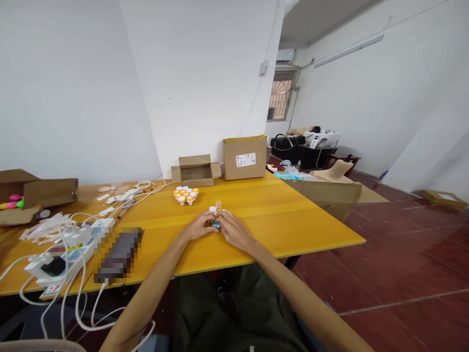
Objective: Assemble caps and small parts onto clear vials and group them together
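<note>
My left hand [199, 227] and my right hand [234, 231] rest together on the yellow table [286, 220], fingers pinched round a small dark green object [216, 225] between them. Just beyond my fingertips stand a small clear vial [218, 206] with no cap and a white cap [212, 209] lying beside it. Farther back sits a cluster of several small orange vials with white caps [185, 194].
Two open cardboard boxes [196, 170] [245, 157] stand at the table's far edge. At the left lie a white power strip [60, 261] with cables, white plastic pieces [44, 227] and a box with coloured balls [22, 193]. More boxes sit on the red floor [403, 254] to the right.
</note>
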Available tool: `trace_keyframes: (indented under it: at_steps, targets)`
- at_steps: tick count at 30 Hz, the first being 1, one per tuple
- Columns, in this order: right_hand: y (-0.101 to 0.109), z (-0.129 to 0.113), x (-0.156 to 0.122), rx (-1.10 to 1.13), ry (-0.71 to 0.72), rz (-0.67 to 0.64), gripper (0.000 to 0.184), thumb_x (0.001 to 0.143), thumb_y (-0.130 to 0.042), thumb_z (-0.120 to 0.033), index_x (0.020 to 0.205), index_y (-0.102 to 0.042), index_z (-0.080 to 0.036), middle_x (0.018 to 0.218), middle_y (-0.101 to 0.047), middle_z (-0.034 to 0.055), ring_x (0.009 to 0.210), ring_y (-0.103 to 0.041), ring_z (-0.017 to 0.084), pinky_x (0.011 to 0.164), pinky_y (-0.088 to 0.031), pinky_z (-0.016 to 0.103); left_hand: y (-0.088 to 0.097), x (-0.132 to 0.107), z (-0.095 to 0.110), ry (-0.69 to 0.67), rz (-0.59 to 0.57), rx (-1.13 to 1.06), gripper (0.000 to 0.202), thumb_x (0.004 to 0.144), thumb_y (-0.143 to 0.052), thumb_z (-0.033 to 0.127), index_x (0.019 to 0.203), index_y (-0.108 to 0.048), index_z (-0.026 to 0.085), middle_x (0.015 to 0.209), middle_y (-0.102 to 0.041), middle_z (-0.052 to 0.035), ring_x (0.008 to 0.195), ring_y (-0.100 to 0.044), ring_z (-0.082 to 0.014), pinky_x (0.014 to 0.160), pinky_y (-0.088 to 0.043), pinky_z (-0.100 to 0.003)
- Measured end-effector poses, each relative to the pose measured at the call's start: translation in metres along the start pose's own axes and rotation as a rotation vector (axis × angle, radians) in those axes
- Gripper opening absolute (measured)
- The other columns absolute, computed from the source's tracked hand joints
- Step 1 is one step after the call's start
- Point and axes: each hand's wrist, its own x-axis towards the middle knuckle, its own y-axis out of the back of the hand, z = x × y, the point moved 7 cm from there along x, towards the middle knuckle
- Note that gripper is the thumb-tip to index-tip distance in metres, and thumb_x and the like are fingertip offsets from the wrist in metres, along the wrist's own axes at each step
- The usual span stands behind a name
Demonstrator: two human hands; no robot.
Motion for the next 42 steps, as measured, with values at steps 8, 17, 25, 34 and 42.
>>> trace_keyframes:
  at_steps: [8,17,25,34,42]
  targets:
    - [0.0,-0.002,0.001,0.01,0.02,-0.002,0.03,0.088,-0.047,-0.006,0.109,-0.062,-0.022,0.12,-0.059,0.011,0.116,-0.052,0.024,0.101,-0.046,0.041,0.001,0.0,-0.001,-0.015,0.008,0.011,0.018,0.085,-0.068,0.035,0.088,-0.068,0.017,0.097,-0.061,-0.0044,0.093,-0.057,-0.0194,0.09,-0.048,-0.035]
    - [-0.002,-0.001,0.002,-0.003,0.019,0.012,0.031,0.087,-0.05,-0.006,0.109,-0.064,-0.022,0.122,-0.059,0.0108,0.116,-0.052,0.024,0.1,-0.046,0.042,0.002,-0.001,0.001,-0.018,0.016,0.021,0.017,0.084,-0.068,0.033,0.091,-0.069,0.018,0.101,-0.062,-0.0054,0.095,-0.059,-0.0199,0.091,-0.049,-0.036]
    - [0.004,0.0,0.009,0.036,0.009,0.021,0.021,0.09,-0.051,-0.01,0.098,-0.066,-0.022,0.116,-0.061,0.01,0.108,-0.054,0.023,0.094,-0.048,0.04,0.002,0.0,0.004,-0.005,0.008,0.004,0.014,0.083,-0.067,0.028,0.093,-0.068,0.018,0.102,-0.063,-0.0057,0.095,-0.058,-0.0202,0.091,-0.048,-0.035]
    - [-0.003,0.007,0.023,0.044,0.032,-0.025,0.005,0.089,-0.061,-0.017,0.087,-0.064,-0.02,0.114,-0.059,0.0098,0.106,-0.054,0.023,0.091,-0.049,0.039,0.003,0.001,0.005,0.003,0.009,0.034,0.012,0.081,-0.068,0.028,0.086,-0.065,0.018,0.099,-0.062,-0.0052,0.095,-0.057,-0.021,0.091,-0.048,-0.036]
    - [-0.009,0.008,0.029,0.03,0.084,-0.068,0.008,0.087,-0.063,-0.016,0.079,-0.061,-0.019,0.117,-0.057,0.0111,0.112,-0.052,0.024,0.091,-0.048,0.039,0.003,0.0,0.003,0.005,0.021,0.038,0.009,0.08,-0.068,0.025,0.084,-0.065,0.018,0.098,-0.063,-0.0054,0.096,-0.057,-0.0215,0.092,-0.047,-0.036]
